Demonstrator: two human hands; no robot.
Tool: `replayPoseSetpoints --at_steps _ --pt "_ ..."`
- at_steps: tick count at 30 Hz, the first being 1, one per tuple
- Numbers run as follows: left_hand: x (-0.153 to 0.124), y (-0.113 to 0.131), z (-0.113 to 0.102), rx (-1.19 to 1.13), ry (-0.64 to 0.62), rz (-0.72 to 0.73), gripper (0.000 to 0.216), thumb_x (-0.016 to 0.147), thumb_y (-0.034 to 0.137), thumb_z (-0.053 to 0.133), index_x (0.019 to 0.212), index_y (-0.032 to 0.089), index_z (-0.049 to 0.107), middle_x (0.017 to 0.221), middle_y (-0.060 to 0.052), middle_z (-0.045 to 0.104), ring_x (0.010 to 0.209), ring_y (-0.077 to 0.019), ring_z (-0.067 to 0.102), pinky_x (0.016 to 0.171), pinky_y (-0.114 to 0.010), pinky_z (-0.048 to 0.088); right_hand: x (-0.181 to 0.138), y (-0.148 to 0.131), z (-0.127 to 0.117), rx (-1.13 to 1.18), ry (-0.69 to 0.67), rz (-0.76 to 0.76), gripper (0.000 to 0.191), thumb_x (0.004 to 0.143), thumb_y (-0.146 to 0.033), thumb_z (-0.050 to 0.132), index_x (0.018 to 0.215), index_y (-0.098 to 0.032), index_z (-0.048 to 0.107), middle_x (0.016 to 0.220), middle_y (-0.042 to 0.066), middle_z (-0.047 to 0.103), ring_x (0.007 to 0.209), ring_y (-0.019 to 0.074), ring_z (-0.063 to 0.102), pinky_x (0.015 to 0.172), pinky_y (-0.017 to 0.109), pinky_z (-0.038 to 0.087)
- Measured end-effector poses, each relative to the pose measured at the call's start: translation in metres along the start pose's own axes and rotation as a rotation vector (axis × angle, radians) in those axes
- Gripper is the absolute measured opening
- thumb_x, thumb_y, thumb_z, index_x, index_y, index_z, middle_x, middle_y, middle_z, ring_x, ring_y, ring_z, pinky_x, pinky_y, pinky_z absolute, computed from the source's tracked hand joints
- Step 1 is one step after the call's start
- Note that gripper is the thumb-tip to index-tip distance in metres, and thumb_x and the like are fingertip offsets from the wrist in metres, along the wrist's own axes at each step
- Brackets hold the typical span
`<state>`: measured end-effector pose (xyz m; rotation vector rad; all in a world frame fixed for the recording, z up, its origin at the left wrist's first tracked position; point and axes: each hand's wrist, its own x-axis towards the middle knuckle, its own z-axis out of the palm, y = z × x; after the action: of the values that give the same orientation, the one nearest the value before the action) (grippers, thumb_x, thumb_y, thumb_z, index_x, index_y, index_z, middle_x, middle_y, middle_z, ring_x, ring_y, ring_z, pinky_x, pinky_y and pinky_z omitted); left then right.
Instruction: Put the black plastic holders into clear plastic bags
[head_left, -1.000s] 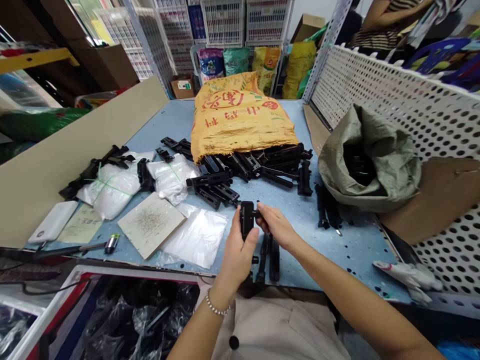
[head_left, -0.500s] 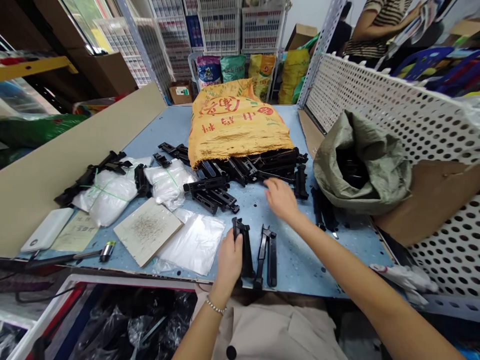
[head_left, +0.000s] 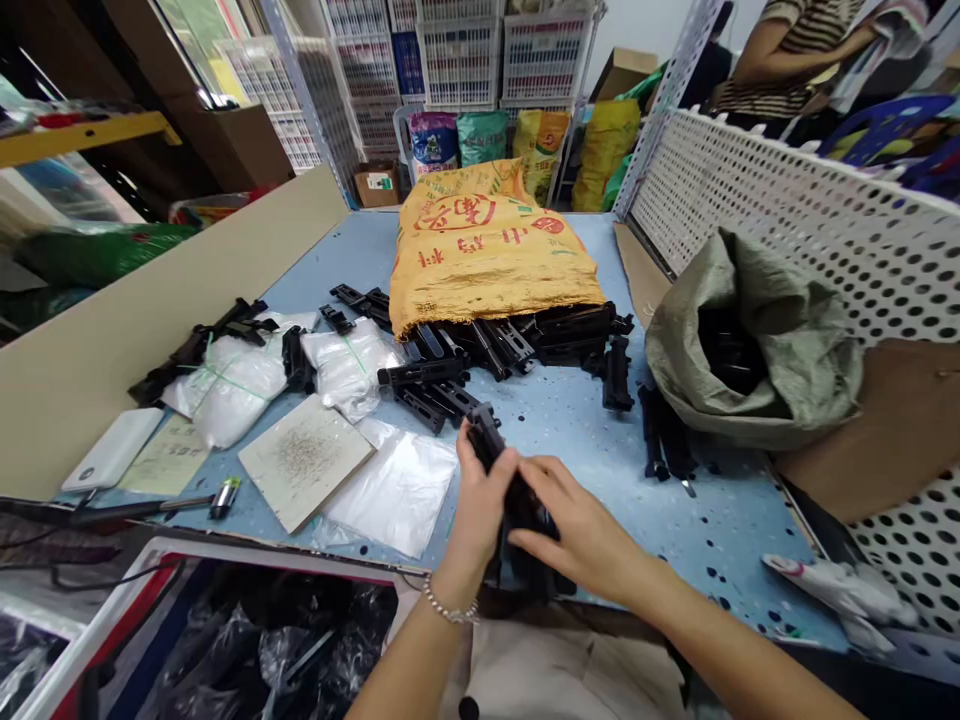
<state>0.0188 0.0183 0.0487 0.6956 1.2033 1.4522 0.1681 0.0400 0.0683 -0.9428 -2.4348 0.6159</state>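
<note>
My left hand (head_left: 480, 505) grips a long black plastic part (head_left: 486, 438) that sticks up and away from me at the near edge of the blue table (head_left: 600, 440). My right hand (head_left: 574, 528) is closed over a bundle of the same black parts (head_left: 531, 570) lying right beside it, fingers pressed against them. A heap of black parts (head_left: 517, 340) spills out of a yellow woven sack (head_left: 487, 245) farther back.
A grey-green bag (head_left: 757, 330) holding dark parts sits at the right by a white perforated panel (head_left: 810, 220). White plastic bags (head_left: 232, 385), a beige tile (head_left: 304, 460), clear bags (head_left: 397, 490), a white power bank (head_left: 112, 450) and a lighter (head_left: 223, 495) lie left. Another person (head_left: 802, 40) stands behind.
My right hand came back from the heap near the sack to the bundle in front of me. My left hand lifted its part and closed in on the same bundle.
</note>
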Motion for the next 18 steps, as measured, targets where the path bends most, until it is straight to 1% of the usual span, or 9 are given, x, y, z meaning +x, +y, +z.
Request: replayPoseSetpoints --at_steps 2,4,6,8,10,12,13,15,18 --pt "-0.003 0.01 -0.003 -0.094 -0.067 -0.074 0.048 0.082 0.042 0.063 0.123 0.024 0.045 0.104 -0.003 0.059 0.08 -0.0136 0.061 0.074 -0.026 0.05 -0.002 -0.004 -0.006 0.19 0.002 0.021 0.032 0.096 -0.032 0.043 0.126 -0.023 0.046 0.108 0.008 0.059 0.091 0.0193 0.058 0.077 0.032 0.049" --pt "-0.01 0.015 -0.005 -0.177 -0.176 -0.15 0.041 0.082 0.042 0.062 0.116 0.023 0.048 0.095 -0.001 0.058 0.065 -0.0103 0.058 0.061 -0.024 0.049 0.007 0.004 -0.009 0.144 0.114 0.07 0.024 0.097 -0.036 0.038 0.108 -0.022 0.054 0.095 0.006 0.061 0.085 0.0189 0.057 0.075 0.032 0.047" --pt "-0.017 0.016 -0.005 -0.209 -0.253 -0.196 0.044 0.081 0.042 0.063 0.116 0.022 0.046 0.088 0.0 0.058 0.059 -0.0092 0.056 0.055 -0.022 0.047 0.022 0.016 -0.005 -0.007 0.197 0.081 0.029 0.096 -0.043 0.038 0.091 -0.02 0.055 0.084 0.007 0.059 0.081 0.0205 0.054 0.072 0.034 0.044" --pt "-0.021 0.015 -0.002 -0.186 -0.293 -0.204 0.049 0.078 0.04 0.066 0.118 0.022 0.043 0.081 0.003 0.056 0.056 -0.0085 0.055 0.053 -0.021 0.045 0.036 0.027 0.004 -0.081 0.209 0.106 0.035 0.097 -0.045 0.033 0.079 -0.021 0.051 0.074 0.005 0.055 0.074 0.0198 0.051 0.068 0.033 0.041" --pt "-0.022 0.014 -0.001 -0.155 -0.298 -0.2 0.055 0.075 0.037 0.07 0.119 0.023 0.041 0.078 0.004 0.056 0.054 -0.0081 0.053 0.051 -0.02 0.044 0.043 0.032 0.011 -0.03 0.173 0.182 0.039 0.098 -0.044 0.027 0.073 -0.022 0.047 0.067 0.002 0.051 0.065 0.0171 0.049 0.062 0.03 0.039" --pt "-0.02 0.015 -0.004 -0.163 -0.249 -0.22 0.054 0.074 0.037 0.071 0.118 0.022 0.043 0.078 0.003 0.057 0.055 -0.0086 0.055 0.052 -0.021 0.044 0.039 0.03 0.015 0.086 0.113 0.228 0.041 0.1 -0.043 0.023 0.072 -0.022 0.044 0.063 -0.001 0.049 0.058 0.0145 0.047 0.058 0.027 0.037" --pt "-0.017 0.016 -0.007 -0.181 -0.202 -0.232 0.051 0.074 0.038 0.07 0.115 0.021 0.045 0.078 0.003 0.058 0.057 -0.0092 0.056 0.053 -0.021 0.045 0.033 0.028 0.016 0.132 0.079 0.196 0.041 0.1 -0.044 0.023 0.072 -0.022 0.045 0.063 -0.001 0.05 0.058 0.0138 0.047 0.057 0.026 0.037" --pt "-0.012 0.018 -0.012 -0.213 -0.096 -0.248 0.043 0.072 0.039 0.069 0.106 0.019 0.051 0.077 0.002 0.06 0.061 -0.0102 0.058 0.058 -0.022 0.047 0.017 0.017 0.017 0.128 0.03 0.008 0.043 0.099 -0.047 0.024 0.074 -0.022 0.048 0.067 0.001 0.053 0.062 0.0146 0.048 0.059 0.027 0.038" --pt "-0.006 0.02 -0.017 -0.24 -0.04 -0.277 0.035 0.07 0.04 0.067 0.093 0.017 0.055 0.075 0.0 0.062 0.063 -0.0113 0.06 0.064 -0.025 0.049 -0.009 -0.002 0.027 -0.065 0.008 -0.321 0.044 0.096 -0.051 0.032 0.074 -0.02 0.053 0.071 0.004 0.056 0.067 0.0181 0.048 0.062 0.031 0.036"
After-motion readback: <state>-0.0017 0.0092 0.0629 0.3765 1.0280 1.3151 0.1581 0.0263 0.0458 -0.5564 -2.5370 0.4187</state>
